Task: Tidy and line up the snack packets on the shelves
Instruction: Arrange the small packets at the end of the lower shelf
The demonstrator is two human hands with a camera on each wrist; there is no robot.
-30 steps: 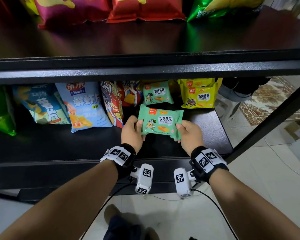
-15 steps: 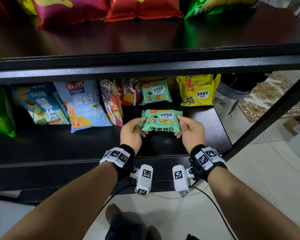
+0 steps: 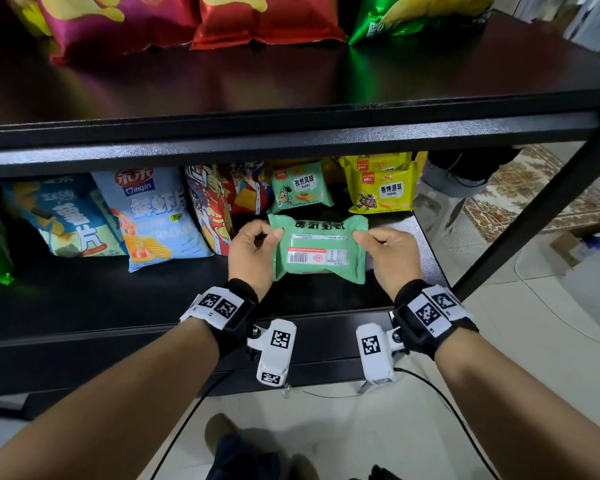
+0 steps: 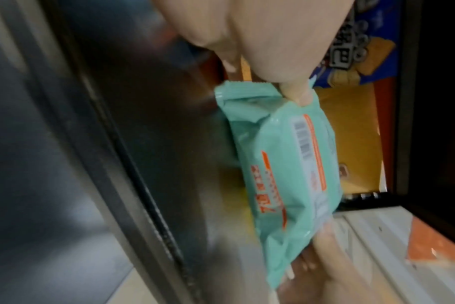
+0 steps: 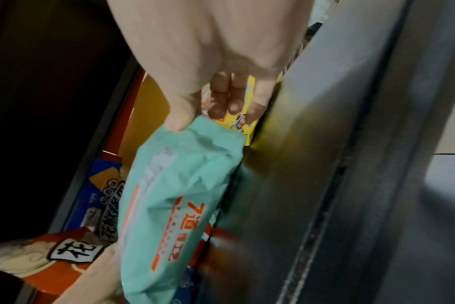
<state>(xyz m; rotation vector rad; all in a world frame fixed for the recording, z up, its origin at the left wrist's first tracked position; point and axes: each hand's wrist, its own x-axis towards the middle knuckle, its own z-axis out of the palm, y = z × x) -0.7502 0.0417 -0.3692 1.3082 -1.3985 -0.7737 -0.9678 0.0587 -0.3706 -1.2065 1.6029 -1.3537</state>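
I hold a mint-green snack packet (image 3: pixel 317 249) above the lower shelf (image 3: pixel 153 299), its barcode side turned up toward me. My left hand (image 3: pixel 257 249) pinches its left end and my right hand (image 3: pixel 387 252) pinches its right end. The left wrist view shows the same green packet (image 4: pixel 281 160) pinched at its crimped edge, and the right wrist view shows the green packet (image 5: pixel 174 197) under my thumb. Behind it stands a second green packet (image 3: pixel 300 188) beside yellow packets (image 3: pixel 383 188).
Blue chip bags (image 3: pixel 153 213) and a red cartoon bag (image 3: pixel 212 206) lean at the back left of the lower shelf. Magenta, red and green bags (image 3: pixel 267 19) lie on the upper shelf (image 3: pixel 291 133). A slanted black post (image 3: pixel 534 216) stands at right, with tiled floor below.
The green packet has been flipped over: its printed front faced me before, and the barcode back shows at this moment. Both hands stayed on its ends.
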